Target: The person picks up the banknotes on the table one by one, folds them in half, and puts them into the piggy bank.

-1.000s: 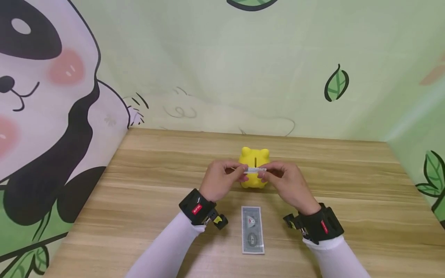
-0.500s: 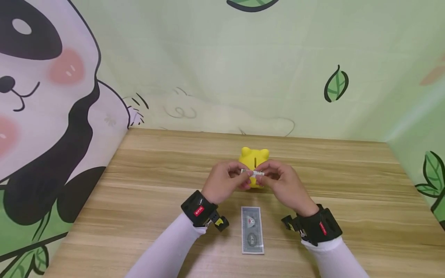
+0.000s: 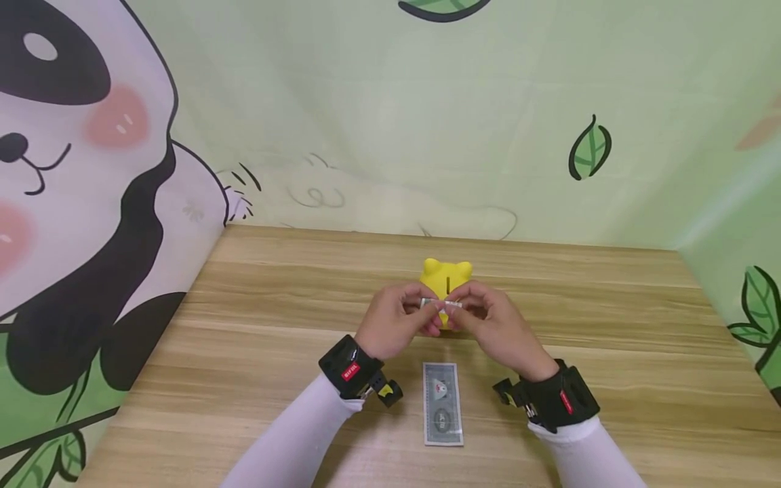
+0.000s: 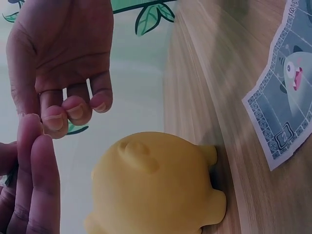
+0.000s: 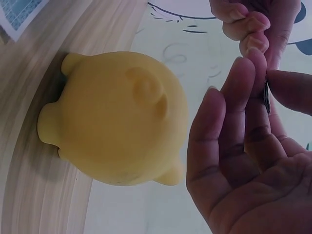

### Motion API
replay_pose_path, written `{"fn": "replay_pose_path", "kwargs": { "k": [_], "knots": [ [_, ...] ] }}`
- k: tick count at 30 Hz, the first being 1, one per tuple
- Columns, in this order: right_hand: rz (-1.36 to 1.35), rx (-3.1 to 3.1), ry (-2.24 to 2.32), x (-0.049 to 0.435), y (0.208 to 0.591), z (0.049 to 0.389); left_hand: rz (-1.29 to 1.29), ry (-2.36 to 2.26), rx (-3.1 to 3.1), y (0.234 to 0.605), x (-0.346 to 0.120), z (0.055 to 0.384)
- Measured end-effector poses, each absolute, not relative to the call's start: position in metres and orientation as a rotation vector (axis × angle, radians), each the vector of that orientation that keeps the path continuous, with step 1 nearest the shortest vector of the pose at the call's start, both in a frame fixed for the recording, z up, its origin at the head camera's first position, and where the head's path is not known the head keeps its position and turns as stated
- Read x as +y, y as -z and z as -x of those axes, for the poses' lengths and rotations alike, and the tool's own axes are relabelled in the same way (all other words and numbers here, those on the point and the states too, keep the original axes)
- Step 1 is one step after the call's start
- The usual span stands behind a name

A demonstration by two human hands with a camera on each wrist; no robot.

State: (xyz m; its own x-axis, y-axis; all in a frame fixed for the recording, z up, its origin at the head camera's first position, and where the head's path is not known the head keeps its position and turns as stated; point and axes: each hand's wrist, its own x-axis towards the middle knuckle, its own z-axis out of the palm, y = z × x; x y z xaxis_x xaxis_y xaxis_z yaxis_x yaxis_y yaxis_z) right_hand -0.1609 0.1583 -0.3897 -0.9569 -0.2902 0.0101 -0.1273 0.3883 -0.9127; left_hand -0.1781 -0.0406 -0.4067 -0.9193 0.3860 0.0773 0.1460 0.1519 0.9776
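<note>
Both hands pinch a small folded play banknote [image 3: 454,304] between thumbs and fingers, close together in front of a yellow piggy bank [image 3: 434,276]. My left hand [image 3: 390,317] grips its left end, my right hand [image 3: 503,324] its right end. Fingertips hide the note's middle. In the right wrist view, the note's dark thin edge [image 5: 266,97] shows between right thumb and fingers. A coin slot runs along the piggy bank's top, and its curled tail [image 4: 139,153] faces the left wrist view. Nearer the front, another blue-grey play banknote [image 3: 443,407] lies flat, printed with a cartoon figure.
The wooden table [image 3: 293,271] ends at a pale green backdrop [image 3: 378,122] printed with leaves and a large panda [image 3: 55,169]. Black camera bands [image 3: 350,369] sit on both wrists, over white sleeves.
My hands have drawn closer together along the folded banknote, so less of it shows. Both fingertips sit slightly lower over the piggy bank. The flat banknote and the piggy bank have stayed put.
</note>
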Motion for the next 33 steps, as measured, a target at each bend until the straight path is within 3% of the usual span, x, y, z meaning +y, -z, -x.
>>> {"fn": "replay_pose_path", "kwargs": {
  "k": [33],
  "knots": [
    [0.36,2.599,1.574,0.168,0.386,0.163,-0.522,-1.926,2.156,0.406,-0.039,0.177]
  ]
}}
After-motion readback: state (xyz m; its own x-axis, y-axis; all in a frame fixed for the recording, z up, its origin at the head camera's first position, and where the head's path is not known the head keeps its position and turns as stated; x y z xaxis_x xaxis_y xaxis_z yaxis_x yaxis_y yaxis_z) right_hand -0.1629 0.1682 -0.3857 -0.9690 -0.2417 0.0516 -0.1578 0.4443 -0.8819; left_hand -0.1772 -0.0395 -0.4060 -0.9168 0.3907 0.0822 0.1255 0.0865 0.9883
